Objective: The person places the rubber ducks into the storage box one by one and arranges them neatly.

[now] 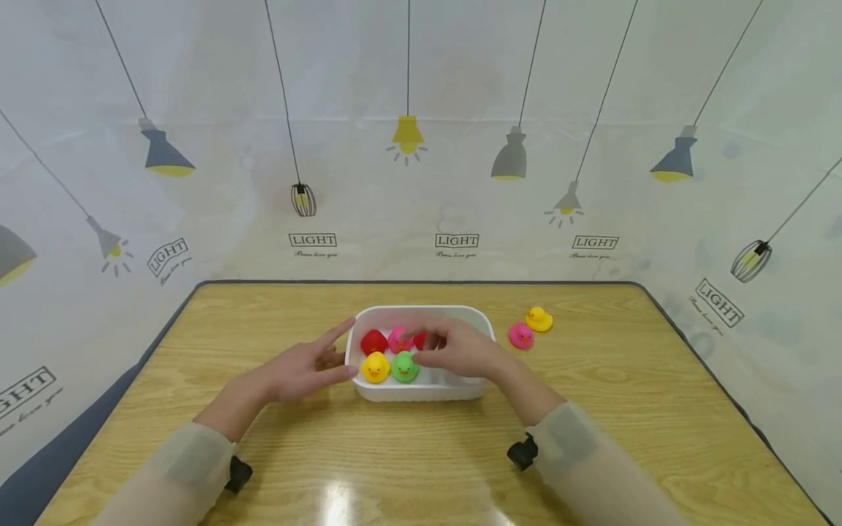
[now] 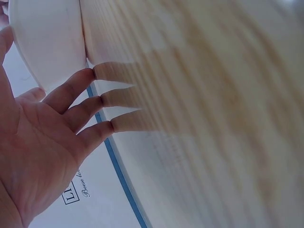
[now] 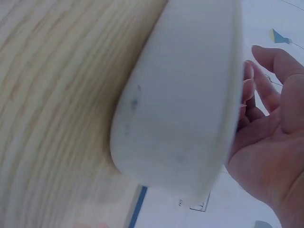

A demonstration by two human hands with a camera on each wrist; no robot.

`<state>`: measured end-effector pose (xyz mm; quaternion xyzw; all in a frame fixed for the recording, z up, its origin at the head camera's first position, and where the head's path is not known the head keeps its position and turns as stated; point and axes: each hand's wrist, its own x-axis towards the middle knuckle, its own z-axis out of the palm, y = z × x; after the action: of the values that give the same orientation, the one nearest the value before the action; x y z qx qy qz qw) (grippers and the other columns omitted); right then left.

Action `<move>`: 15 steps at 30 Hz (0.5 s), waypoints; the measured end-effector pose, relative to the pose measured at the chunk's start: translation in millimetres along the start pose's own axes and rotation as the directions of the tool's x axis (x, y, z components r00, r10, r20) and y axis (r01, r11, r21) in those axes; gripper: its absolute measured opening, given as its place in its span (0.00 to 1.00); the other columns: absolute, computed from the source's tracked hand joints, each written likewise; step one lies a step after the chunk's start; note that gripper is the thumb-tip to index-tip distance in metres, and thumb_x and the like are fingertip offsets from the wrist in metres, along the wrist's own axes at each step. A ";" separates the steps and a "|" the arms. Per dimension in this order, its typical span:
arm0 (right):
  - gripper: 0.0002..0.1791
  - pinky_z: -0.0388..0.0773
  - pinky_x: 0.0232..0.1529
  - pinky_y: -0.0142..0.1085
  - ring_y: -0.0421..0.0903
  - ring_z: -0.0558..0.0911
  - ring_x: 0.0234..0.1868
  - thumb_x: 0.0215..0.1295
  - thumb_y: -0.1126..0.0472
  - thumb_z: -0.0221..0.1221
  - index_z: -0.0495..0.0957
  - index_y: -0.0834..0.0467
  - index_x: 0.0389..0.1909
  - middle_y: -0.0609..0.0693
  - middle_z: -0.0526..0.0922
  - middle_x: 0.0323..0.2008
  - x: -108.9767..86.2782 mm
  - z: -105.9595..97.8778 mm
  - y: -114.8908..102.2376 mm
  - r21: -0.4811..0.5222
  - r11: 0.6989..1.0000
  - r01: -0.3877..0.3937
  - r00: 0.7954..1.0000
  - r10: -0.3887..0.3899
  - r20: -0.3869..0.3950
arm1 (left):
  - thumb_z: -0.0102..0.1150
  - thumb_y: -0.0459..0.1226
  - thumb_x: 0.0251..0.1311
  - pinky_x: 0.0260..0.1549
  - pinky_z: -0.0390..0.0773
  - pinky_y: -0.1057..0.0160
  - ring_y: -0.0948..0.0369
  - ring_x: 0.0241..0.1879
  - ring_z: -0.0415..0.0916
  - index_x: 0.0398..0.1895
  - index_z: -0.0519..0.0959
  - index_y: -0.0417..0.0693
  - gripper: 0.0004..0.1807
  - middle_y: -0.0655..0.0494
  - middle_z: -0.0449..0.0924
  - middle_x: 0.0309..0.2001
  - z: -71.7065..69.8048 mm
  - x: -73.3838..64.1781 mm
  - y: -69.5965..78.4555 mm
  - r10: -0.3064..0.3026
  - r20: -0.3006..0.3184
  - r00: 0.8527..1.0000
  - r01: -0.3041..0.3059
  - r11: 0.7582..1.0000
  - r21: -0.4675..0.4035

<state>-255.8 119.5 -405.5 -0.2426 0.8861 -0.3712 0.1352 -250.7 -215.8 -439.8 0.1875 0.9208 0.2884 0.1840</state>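
A white plastic bin (image 1: pixel 421 394) stands on the table with several rubber ducks inside. At its left end are a red duck (image 1: pixel 373 342) and a yellow duck (image 1: pixel 376 367); beside them sit a pink duck (image 1: pixel 397 339) and a green duck (image 1: pixel 404 367). Another red duck (image 1: pixel 419 340) is mostly hidden behind the right fingers. My left hand (image 1: pixel 299 372) rests against the bin's left side, fingers spread and thumb at the rim. Over the bin, my right hand (image 1: pixel 460 349) reaches in from the right, its fingers loosely bent, thumb apart from them, and nothing shows between them.
Right of the bin, a pink duck (image 1: pixel 522 336) and a yellow duck (image 1: pixel 539 319) lie close together on the wooden table (image 1: pixel 316 453). Behind the table's dark far edge rises a backdrop (image 1: pixel 368 197) printed with lamps.
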 end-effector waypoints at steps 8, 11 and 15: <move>0.16 0.77 0.37 0.34 0.48 0.79 0.39 0.77 0.51 0.67 0.86 0.39 0.62 0.47 0.83 0.38 -30.0 -24.9 5.4 0.056 0.998 0.036 0.997 -0.031 -0.076 | 0.53 0.71 0.73 0.75 0.65 0.22 0.35 0.79 0.69 0.91 0.39 0.80 0.52 0.46 0.76 0.78 -2.2 -1.6 2.1 -0.003 -0.003 1.000 0.003 1.000 0.004; 0.16 0.75 0.35 0.34 0.48 0.78 0.38 0.77 0.50 0.67 0.86 0.38 0.62 0.48 0.82 0.38 -42.1 -32.0 12.3 0.050 0.999 0.013 0.997 -0.009 -0.082 | 0.54 0.72 0.73 0.75 0.64 0.22 0.36 0.80 0.69 0.91 0.39 0.80 0.52 0.47 0.76 0.78 -2.5 -2.3 2.8 -0.011 0.000 1.000 0.011 1.000 -0.001; 0.16 0.74 0.33 0.33 0.49 0.77 0.35 0.78 0.52 0.66 0.86 0.45 0.63 0.49 0.82 0.36 -56.9 -40.1 25.7 0.052 0.999 0.007 0.996 -0.002 -0.085 | 0.55 0.72 0.72 0.75 0.64 0.22 0.35 0.80 0.68 0.91 0.39 0.80 0.52 0.47 0.76 0.78 -2.8 -2.7 3.5 -0.018 0.005 1.000 0.018 1.000 -0.011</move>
<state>-233.1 189.0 -393.1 -0.2251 0.8805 -0.4044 0.1029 -248.8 -215.6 -435.0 0.1790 0.9205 0.2912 0.1896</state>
